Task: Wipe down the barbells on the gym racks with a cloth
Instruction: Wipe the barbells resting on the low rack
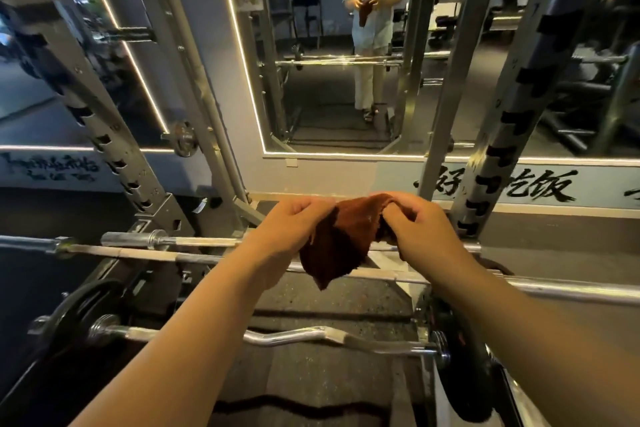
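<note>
So, nearest me is the bent curl bar (311, 336), this side of the straight barbell (173, 255). Above that barbell, left hand (291, 222) and right hand (419, 229) each grip the brown cloth (343, 243) bunched between them. The barbell runs left-right just below and beyond the cloth, so I'd guess it's a short drop, either hand equally close

Brown cloth (341, 246) hangs crumpled above horiz. steel barbell (194, 257).
</note>
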Demonstrator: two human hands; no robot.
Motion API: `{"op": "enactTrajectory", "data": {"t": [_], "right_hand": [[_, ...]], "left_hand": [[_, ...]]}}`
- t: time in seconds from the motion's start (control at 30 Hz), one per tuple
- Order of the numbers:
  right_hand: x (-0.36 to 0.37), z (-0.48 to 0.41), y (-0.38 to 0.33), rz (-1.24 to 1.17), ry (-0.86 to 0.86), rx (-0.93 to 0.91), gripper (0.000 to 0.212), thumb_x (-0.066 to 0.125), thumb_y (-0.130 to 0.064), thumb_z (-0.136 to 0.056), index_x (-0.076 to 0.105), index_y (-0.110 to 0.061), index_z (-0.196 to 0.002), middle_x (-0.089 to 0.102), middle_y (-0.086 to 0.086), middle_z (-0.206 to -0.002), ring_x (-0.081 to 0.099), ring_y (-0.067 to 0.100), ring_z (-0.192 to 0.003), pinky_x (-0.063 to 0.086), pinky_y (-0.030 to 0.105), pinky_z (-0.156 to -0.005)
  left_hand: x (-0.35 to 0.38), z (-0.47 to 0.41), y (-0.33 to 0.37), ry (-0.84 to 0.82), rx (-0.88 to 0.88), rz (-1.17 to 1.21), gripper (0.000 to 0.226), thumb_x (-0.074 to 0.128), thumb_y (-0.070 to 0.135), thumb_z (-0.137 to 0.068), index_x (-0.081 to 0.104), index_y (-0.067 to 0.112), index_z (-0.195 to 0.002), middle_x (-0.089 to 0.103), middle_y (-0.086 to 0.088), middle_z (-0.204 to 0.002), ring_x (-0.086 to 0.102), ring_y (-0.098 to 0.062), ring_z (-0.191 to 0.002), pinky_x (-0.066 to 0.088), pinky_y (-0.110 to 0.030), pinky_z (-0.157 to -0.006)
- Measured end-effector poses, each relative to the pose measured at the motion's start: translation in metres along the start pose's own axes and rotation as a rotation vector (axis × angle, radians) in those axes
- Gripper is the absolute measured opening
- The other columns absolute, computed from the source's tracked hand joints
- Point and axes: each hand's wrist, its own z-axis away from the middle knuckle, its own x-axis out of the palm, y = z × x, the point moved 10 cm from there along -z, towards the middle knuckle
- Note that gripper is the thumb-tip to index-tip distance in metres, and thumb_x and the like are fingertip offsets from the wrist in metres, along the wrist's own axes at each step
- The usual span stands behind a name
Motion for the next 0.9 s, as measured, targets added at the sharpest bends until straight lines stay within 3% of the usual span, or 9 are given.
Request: {"op": "enactTrajectory", "data": {"t": [0.07, 0.13, 0.3, 0.4, 0.47, 0.53, 0.7, 0.8, 0.9], "right_hand": [[-0.003, 0.018, -0.002, 0.022, -0.005, -0.027, 0.027, 0.046, -0.02, -0.107, 0.066, -0.032, -0.12, 0.066, -0.018, -0.106, 0.062, 0.002, -0.101, 0.05, 0.017, -0.084], [-0.006, 0.032, -0.002, 0.032, -0.001, -0.021, 0.026, 0.045, -0.022, -0.108, 0.064, -0.032, -0.122, 0.064, -0.02, -0.105, 0.06, 0.0, -0.1, 0.047, 0.012, -0.081], [-0.011, 0.059, 0.004, -0.098, 0.023, 0.057, 0.025, 0.037, -0.025, -0.11, 0.061, -0.03, -0.116, 0.066, -0.003, -0.105, 0.064, 0.017, -0.102, 0.055, 0.028, -0.08], [-0.012, 0.074, 0.004, -0.246, 0.036, 0.18, 0.026, 0.032, -0.029, -0.112, 0.057, -0.029, -0.106, 0.062, 0.009, -0.107, 0.064, 0.028, -0.104, 0.061, 0.038, -0.076], [-0.009, 0.083, 0.005, -0.31, 0.047, 0.257, 0.025, 0.031, -0.032, -0.112, 0.055, -0.029, -0.106, 0.059, 0.016, -0.11, 0.063, 0.036, -0.106, 0.062, 0.052, -0.082], [-0.005, 0.093, 0.002, -0.334, 0.041, 0.306, 0.024, 0.031, -0.034, -0.111, 0.055, -0.028, -0.111, 0.06, 0.014, -0.113, 0.065, 0.035, -0.105, 0.063, 0.053, -0.079], [0.016, 0.109, 0.004, -0.547, -0.042, 0.527, 0.024, 0.04, -0.03, -0.11, 0.053, -0.01, -0.109, 0.072, 0.01, -0.073, 0.072, 0.022, -0.06, 0.057, 0.032, -0.05], [0.034, 0.115, -0.008, -0.741, -0.182, 0.598, 0.027, 0.053, -0.027, -0.104, 0.052, -0.01, -0.126, 0.075, 0.022, -0.103, 0.076, 0.032, -0.093, 0.062, 0.047, -0.073], [0.033, 0.108, -0.029, -0.557, -0.229, 0.46, 0.037, 0.071, -0.014, -0.085, 0.069, -0.012, -0.121, 0.068, 0.023, -0.122, 0.068, 0.033, -0.111, 0.058, 0.047, -0.091]], "left_hand": [[0.001, 0.016, -0.002, 0.042, 0.01, -0.035, 0.037, 0.052, 0.031, -0.103, 0.065, -0.004, -0.099, 0.061, -0.013, -0.088, 0.055, -0.025, -0.085, 0.042, -0.036, -0.08], [-0.004, 0.031, -0.004, 0.089, 0.004, -0.054, 0.027, 0.052, 0.031, -0.104, 0.063, 0.009, -0.097, 0.063, -0.01, -0.093, 0.059, -0.024, -0.089, 0.046, -0.034, -0.081], [-0.035, 0.068, -0.014, 0.32, -0.005, 0.025, 0.013, 0.056, 0.034, -0.103, 0.062, 0.023, -0.107, 0.067, -0.007, -0.104, 0.067, -0.02, -0.092, 0.059, -0.034, -0.079], [-0.06, 0.089, -0.013, 0.422, 0.037, -0.086, 0.021, 0.053, 0.031, -0.104, 0.061, 0.011, -0.109, 0.067, -0.009, -0.097, 0.066, -0.017, -0.079, 0.053, -0.018, -0.056], [-0.074, 0.099, -0.013, 0.448, 0.061, -0.188, 0.033, 0.054, 0.031, -0.103, 0.063, -0.001, -0.101, 0.065, -0.018, -0.089, 0.065, -0.026, -0.076, 0.053, -0.017, -0.053], [-0.082, 0.107, -0.014, 0.457, 0.052, -0.206, 0.036, 0.056, 0.032, -0.102, 0.061, -0.003, -0.101, 0.062, -0.018, -0.088, 0.063, -0.026, -0.078, 0.055, -0.022, -0.057], [-0.094, 0.116, -0.024, 0.382, -0.032, 0.015, 0.024, 0.055, 0.036, -0.103, 0.064, 0.016, -0.111, 0.065, -0.009, -0.103, 0.064, -0.021, -0.093, 0.052, -0.028, -0.069], [-0.106, 0.119, -0.026, 0.369, -0.037, -0.057, 0.043, 0.054, 0.043, -0.102, 0.069, 0.003, -0.103, 0.066, -0.018, -0.093, 0.064, -0.022, -0.087, 0.051, -0.031, -0.073], [-0.117, 0.12, -0.029, 0.34, -0.028, -0.056, 0.04, 0.06, 0.043, -0.098, 0.072, 0.005, -0.097, 0.073, -0.011, -0.092, 0.068, -0.022, -0.092, 0.056, -0.034, -0.082]]}}
